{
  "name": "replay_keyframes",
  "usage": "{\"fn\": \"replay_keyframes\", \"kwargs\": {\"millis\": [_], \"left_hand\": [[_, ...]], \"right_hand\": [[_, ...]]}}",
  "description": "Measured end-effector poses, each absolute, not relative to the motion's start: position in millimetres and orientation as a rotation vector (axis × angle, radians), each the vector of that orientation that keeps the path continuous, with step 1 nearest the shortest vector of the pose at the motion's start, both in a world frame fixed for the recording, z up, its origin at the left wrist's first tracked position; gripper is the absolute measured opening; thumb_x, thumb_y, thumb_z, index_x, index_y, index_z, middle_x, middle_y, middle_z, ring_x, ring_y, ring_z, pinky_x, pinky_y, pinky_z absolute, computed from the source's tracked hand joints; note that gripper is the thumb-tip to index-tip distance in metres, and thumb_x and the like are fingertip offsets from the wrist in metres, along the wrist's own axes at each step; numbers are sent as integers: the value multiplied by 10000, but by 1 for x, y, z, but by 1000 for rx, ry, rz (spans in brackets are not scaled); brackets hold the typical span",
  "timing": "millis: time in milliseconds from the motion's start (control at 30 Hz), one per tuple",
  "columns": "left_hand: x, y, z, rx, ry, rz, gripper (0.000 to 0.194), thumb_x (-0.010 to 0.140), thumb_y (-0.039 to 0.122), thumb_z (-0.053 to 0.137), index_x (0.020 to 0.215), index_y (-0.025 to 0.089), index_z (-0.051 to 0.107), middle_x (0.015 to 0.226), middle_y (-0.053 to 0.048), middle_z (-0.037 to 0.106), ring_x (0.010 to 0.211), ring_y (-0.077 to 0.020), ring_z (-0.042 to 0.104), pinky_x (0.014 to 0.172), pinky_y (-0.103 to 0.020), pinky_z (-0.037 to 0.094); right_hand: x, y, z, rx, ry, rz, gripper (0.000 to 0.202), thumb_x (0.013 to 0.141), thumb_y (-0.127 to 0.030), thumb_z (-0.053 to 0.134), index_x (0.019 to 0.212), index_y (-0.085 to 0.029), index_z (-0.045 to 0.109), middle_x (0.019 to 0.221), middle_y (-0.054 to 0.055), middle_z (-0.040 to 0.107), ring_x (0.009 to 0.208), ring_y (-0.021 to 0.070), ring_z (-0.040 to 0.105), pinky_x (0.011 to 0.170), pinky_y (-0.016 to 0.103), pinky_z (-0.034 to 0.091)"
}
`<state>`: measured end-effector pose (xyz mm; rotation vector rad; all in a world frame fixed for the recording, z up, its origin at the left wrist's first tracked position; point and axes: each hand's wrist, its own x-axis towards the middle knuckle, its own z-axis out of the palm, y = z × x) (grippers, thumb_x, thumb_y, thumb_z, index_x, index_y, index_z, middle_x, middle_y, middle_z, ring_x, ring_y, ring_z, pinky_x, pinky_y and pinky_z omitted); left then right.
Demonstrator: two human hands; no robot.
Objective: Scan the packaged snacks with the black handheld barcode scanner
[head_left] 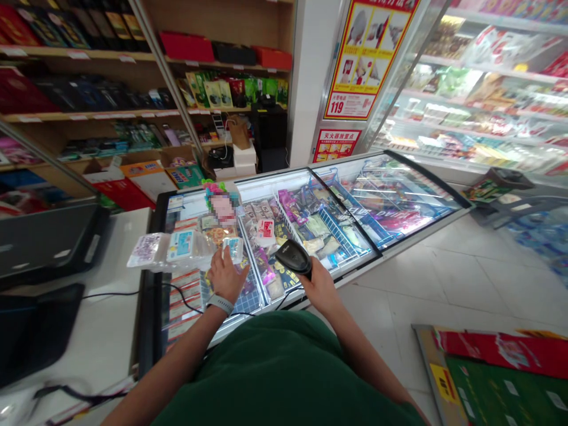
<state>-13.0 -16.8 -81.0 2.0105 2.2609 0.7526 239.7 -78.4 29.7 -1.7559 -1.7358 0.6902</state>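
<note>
My right hand is wrapped round the handle of a black barcode scanner, held above the glass-topped freezer with its head toward the upper left. My left hand, with a pale band on the wrist, has its fingers spread over the freezer's left part. Just beyond its fingertips lies a small clear pack with a blue label; whether they touch it I cannot tell. To the left are a clear plastic pack with a blue label and one with purplish contents.
The chest freezer holds frozen packs in wire baskets under glass. Left is a white counter with a black machine. A dark cable crosses the freezer. Stocked shelves stand behind; a red and green carton display is lower right.
</note>
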Motion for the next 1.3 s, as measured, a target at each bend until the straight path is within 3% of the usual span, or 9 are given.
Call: {"fn": "replay_keyframes", "kwargs": {"millis": [267, 733, 1033, 1300], "left_hand": [[15, 8, -65, 1997, 2138, 750, 777, 754, 505, 615, 1393, 143, 362, 1384, -214, 448, 1287, -370, 394, 1013, -551, 333], [69, 71, -74, 1749, 2186, 531, 949, 645, 691, 615, 1338, 83, 389, 1310, -278, 487, 1220, -432, 451, 933, -592, 360], [69, 79, -77, 1762, 2191, 487, 661, 731, 561, 588, 1251, 166, 482, 1265, -183, 561, 1179, -358, 506, 946, -548, 368], [49, 69, -76, 1816, 2124, 485, 661, 710, 522, 629, 1267, 190, 500, 1230, -143, 606, 1125, -334, 550, 937, -505, 390]], "right_hand": [[248, -85, 21, -1776, -1677, 636, 195, 833, -220, 548, 1023, -190, 517, 947, 75, 633, 899, 240, 605, 755, 323, 439], [257, -94, 26, -1872, -1560, 618, 171, 841, -235, 539, 1002, -178, 524, 958, 89, 643, 906, 243, 616, 761, 316, 443], [256, -94, 22, -1899, -1558, 591, 143, 846, -239, 540, 972, -171, 527, 932, 89, 647, 889, 236, 619, 751, 302, 446], [249, -89, 23, -1881, -1590, 644, 213, 844, -229, 539, 1046, -160, 538, 1003, 106, 649, 948, 252, 621, 794, 321, 449]]}}
